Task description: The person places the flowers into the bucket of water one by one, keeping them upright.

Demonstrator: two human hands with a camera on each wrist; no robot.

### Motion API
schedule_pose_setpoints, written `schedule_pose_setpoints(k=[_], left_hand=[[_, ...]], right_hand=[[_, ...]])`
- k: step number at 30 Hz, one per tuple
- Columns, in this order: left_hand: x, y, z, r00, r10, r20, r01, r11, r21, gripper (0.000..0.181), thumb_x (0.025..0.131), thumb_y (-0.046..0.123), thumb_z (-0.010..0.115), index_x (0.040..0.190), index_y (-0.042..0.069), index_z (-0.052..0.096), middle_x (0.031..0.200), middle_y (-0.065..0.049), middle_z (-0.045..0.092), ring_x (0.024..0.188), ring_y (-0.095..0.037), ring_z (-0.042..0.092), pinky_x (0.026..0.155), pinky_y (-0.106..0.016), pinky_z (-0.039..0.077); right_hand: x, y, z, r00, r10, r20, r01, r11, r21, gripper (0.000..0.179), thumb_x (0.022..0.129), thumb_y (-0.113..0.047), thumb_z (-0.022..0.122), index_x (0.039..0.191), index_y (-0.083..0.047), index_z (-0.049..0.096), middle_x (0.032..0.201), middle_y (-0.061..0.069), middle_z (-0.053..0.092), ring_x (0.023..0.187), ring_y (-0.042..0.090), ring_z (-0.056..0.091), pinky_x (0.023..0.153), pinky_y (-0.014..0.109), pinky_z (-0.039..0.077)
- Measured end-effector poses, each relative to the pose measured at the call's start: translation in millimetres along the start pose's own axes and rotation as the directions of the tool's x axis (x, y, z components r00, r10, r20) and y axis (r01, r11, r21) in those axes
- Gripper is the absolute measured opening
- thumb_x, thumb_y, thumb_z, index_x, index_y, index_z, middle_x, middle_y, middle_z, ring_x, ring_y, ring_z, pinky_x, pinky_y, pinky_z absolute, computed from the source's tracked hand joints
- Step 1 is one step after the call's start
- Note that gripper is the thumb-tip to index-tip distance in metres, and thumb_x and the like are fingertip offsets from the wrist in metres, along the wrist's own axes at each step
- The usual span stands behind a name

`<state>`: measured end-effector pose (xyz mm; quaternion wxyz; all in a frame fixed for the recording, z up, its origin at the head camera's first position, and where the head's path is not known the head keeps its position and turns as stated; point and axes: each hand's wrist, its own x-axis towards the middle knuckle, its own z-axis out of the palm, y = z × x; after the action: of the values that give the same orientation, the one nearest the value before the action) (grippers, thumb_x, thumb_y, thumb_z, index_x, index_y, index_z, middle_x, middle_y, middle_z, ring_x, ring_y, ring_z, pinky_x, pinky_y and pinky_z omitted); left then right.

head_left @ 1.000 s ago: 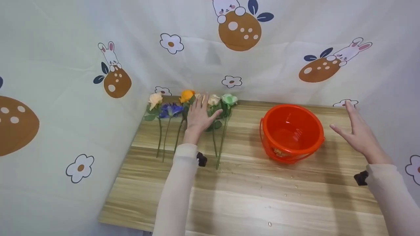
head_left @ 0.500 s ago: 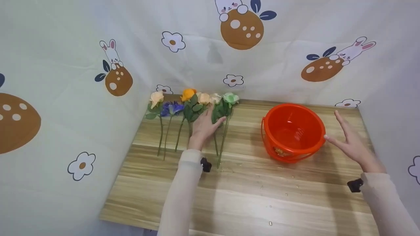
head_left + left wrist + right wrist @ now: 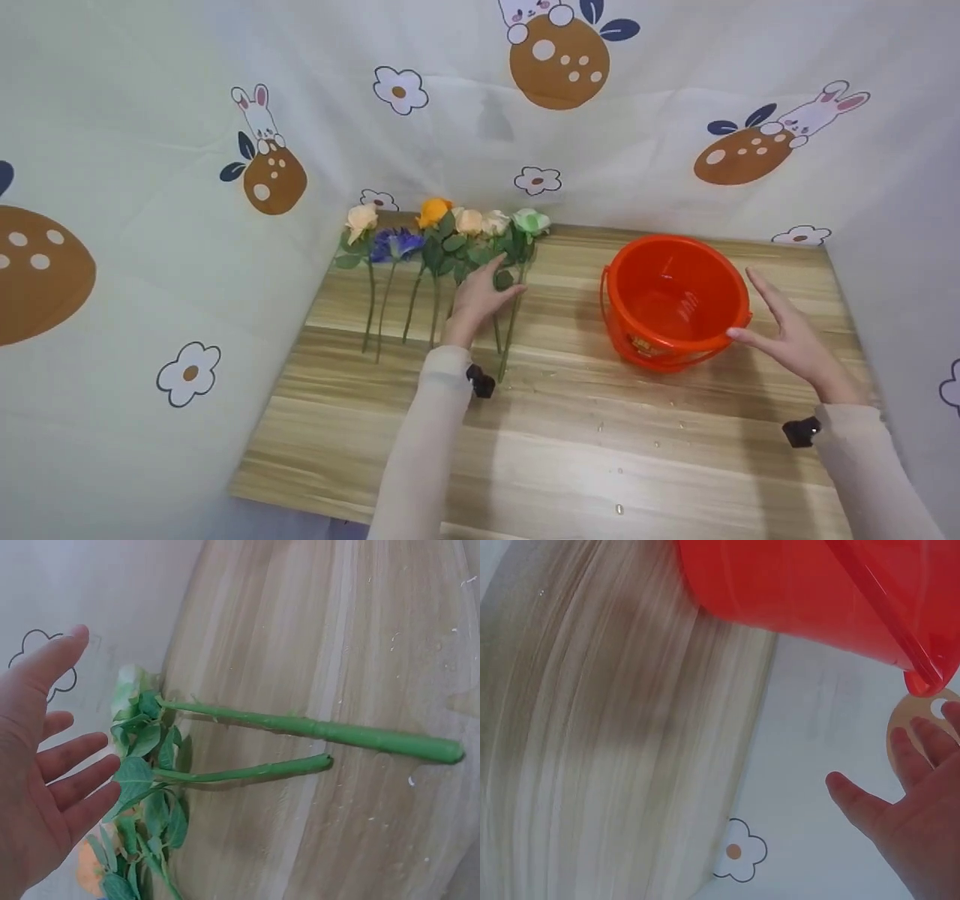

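Wooden table (image 3: 570, 450): left hand (image 3: 480, 296), grip spread and empty, over flower stems (image 3: 504, 330); right hand (image 3: 784, 337), grip open, beside red bucket (image 3: 675, 300).

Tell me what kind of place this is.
Probably a makeshift tabletop recording corner rather than a florist's: a wooden table hemmed in by a cartoon rabbit-print sheet, holding only artificial flowers and an orange bucket.

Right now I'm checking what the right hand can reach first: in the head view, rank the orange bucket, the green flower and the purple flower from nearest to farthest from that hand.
1. Orange bucket, right beside the right hand.
2. Green flower, rightmost bloom in the row.
3. Purple flower, toward the row's left end.
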<state>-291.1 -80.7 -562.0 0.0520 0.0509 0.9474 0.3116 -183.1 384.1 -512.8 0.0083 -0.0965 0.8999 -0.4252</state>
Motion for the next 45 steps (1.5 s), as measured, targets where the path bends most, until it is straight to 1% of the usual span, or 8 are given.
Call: schedule_pose_setpoints(k=[8,12,15,24,30,36,40,45], left_hand=[[3.4,-8.9,14.8,0.995,0.09,0.033,-0.077,0.952,-0.297,0.065,0.085,0.033,0.069,0.141,0.013,0.042,0.137,-0.009,0.052,0.122,-0.027,0.052,0.101,-0.039,0.044],[5.0,-15.4,24.2,0.991,0.123,0.047,-0.089,0.892,-0.443,0.061,0.086,0.019,0.069,0.14,0.006,0.043,0.136,-0.018,0.051,0.121,-0.033,0.053,0.098,-0.038,0.047],[5.1,-20.1,29.1,0.991,0.12,0.054,-0.077,0.864,-0.498,0.058,0.087,0.014,0.068,0.139,0.004,0.043,0.135,-0.022,0.05,0.119,-0.035,0.053,0.097,-0.039,0.048],[7.3,-22.8,33.1,0.984,0.054,0.169,0.048,0.837,-0.546,0.058,0.089,0.009,0.064,0.142,0.006,0.04,0.139,-0.017,0.048,0.117,-0.029,0.056,0.09,-0.035,0.051],[17.7,-13.4,33.4,0.969,0.01,0.247,0.144,0.789,-0.598,0.059,0.09,0.008,0.061,0.144,0.007,0.036,0.141,-0.017,0.045,0.119,-0.027,0.054,0.091,-0.035,0.051],[26.2,-2.0,32.7,0.939,-0.043,0.342,0.276,0.689,-0.67,0.06,0.095,0.01,0.055,0.147,0.007,0.026,0.142,-0.019,0.042,0.119,-0.029,0.054,0.098,-0.043,0.047],[30.4,3.0,34.2,0.919,-0.069,0.389,0.352,0.591,-0.726,0.065,0.095,0.014,0.054,0.149,0.009,0.019,0.143,-0.018,0.04,0.125,-0.029,0.048,0.103,-0.043,0.042],[33.6,7.5,37.4,0.906,-0.095,0.413,0.403,0.492,-0.772,0.065,0.095,0.013,0.055,0.149,0.011,0.02,0.138,-0.017,0.045,0.127,-0.029,0.045,0.105,-0.041,0.041]], right_hand=[[-3.4,3,7,0.999,-0.018,-0.03,0.019,0.999,0.027,0.082,0.082,-0.015,0.073,0.149,-0.026,0.027,0.154,0.008,0.026,0.141,0.029,0.021,0.107,0.064,0.022],[-5.8,3,9,0.999,-0.04,-0.038,0.04,0.999,0.0,0.081,0.083,-0.015,0.072,0.149,-0.023,0.026,0.154,0.011,0.027,0.141,0.026,0.023,0.114,0.032,0.026],[-5.5,3,10,0.999,-0.023,-0.027,0.023,1.0,-0.008,0.081,0.083,-0.016,0.071,0.15,-0.024,0.025,0.154,0.009,0.027,0.141,0.026,0.024,0.101,0.008,0.026],[-3.0,2,11,1.0,-0.019,0.01,0.019,0.999,0.04,0.082,0.085,-0.015,0.07,0.151,-0.022,0.021,0.155,0.01,0.023,0.141,0.03,0.02,0.103,0.062,0.029],[-5.4,1,11,1.0,-0.013,0.011,0.012,1.0,0.016,0.082,0.086,-0.016,0.069,0.151,-0.024,0.02,0.156,0.007,0.022,0.141,0.025,0.022,0.107,0.029,0.037],[-4.9,2,11,1.0,0.009,0.009,-0.009,1.0,0.017,0.082,0.086,-0.016,0.069,0.151,-0.025,0.019,0.156,0.005,0.021,0.141,0.021,0.022,0.105,0.039,0.04],[-5.6,0,12,1.0,-0.002,-0.001,0.002,1.0,0.007,0.083,0.085,-0.014,0.069,0.151,-0.023,0.019,0.156,0.006,0.021,0.141,0.016,0.023,0.097,0.014,0.038],[-9.1,-17,11,1.0,-0.016,-0.001,0.016,1.0,0.01,0.08,0.087,-0.012,0.067,0.151,-0.012,0.02,0.155,0.016,0.022,0.14,0.026,0.024,0.094,0.009,0.037]])
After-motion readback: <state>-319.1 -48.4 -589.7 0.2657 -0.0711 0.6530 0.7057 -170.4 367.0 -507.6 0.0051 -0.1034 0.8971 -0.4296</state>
